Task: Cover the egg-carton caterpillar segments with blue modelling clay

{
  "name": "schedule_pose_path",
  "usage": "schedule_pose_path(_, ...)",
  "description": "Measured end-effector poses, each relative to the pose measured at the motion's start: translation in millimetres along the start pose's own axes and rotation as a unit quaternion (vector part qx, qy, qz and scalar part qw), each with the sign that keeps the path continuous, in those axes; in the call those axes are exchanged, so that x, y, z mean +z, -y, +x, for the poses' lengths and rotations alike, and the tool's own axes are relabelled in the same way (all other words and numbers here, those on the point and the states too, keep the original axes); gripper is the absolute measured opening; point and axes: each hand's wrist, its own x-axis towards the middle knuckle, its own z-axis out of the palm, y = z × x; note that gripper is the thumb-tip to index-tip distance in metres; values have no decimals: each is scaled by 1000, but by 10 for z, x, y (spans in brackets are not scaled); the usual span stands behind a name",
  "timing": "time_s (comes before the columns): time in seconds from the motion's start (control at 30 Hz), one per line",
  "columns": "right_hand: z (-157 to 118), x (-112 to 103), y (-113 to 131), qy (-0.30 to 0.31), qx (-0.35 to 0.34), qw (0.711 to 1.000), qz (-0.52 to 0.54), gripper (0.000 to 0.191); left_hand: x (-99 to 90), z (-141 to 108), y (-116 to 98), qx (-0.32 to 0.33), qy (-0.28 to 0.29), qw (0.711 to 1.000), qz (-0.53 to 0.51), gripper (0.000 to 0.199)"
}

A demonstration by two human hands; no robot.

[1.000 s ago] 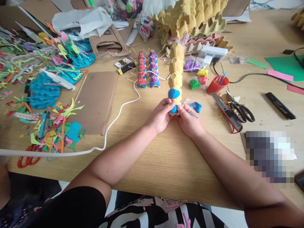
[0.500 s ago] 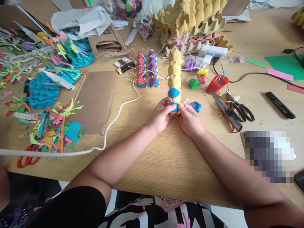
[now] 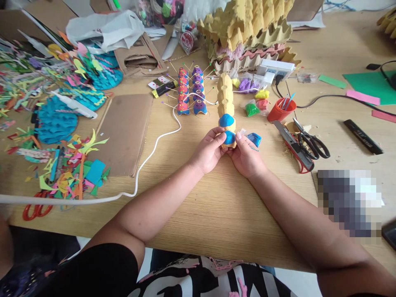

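Between both hands is a yellow egg-carton strip [image 3: 225, 97], its bumps running away from me. The two nearest bumps carry blue clay [image 3: 227, 120]. My left hand [image 3: 208, 152] grips the near end from the left, its thumb by the blue patch. From the right, my right hand [image 3: 248, 156] pinches the same end, thumb against the edge of the clay. A thin blue stick sticks out past my right fingers. Right beside that hand lies a small packet of blue clay [image 3: 254, 139]. The undersides of the fingers are hidden.
Painted red [image 3: 183, 90] and purple egg-carton strips [image 3: 199, 90] with pins stand behind left. Rightward are a red cup [image 3: 281, 109], a box cutter [image 3: 295, 148] and black scissors [image 3: 312, 140]. A white cord [image 3: 157, 142] crosses the table beside cardboard [image 3: 123, 132]. Egg trays [image 3: 247, 29] are stacked behind.
The strip's far end has dipped lower in view. My thumbs have spread apart a little, so more of the nearest blue patch shows.
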Motion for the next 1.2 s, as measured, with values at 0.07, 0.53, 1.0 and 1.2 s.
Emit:
schedule_pose_path(0.07,-26,31,24,-3,8,1000,3,56,-12,8,-1,3,-1,1000,-2,35)
schedule_pose_path(0.53,-68,43,-18,-26,1,998,-61,53,-32,12,-16,3,-6,1000,6,44)
schedule_pose_path(1.0,3,-64,38,29,47,997,61,45,-5,5,-36,0,-7,1000,-30,56)
schedule_pose_path(1.2,-12,-37,94,21,57,993,104,46,-9,5,-11,-13,-16,1000,-4,57)
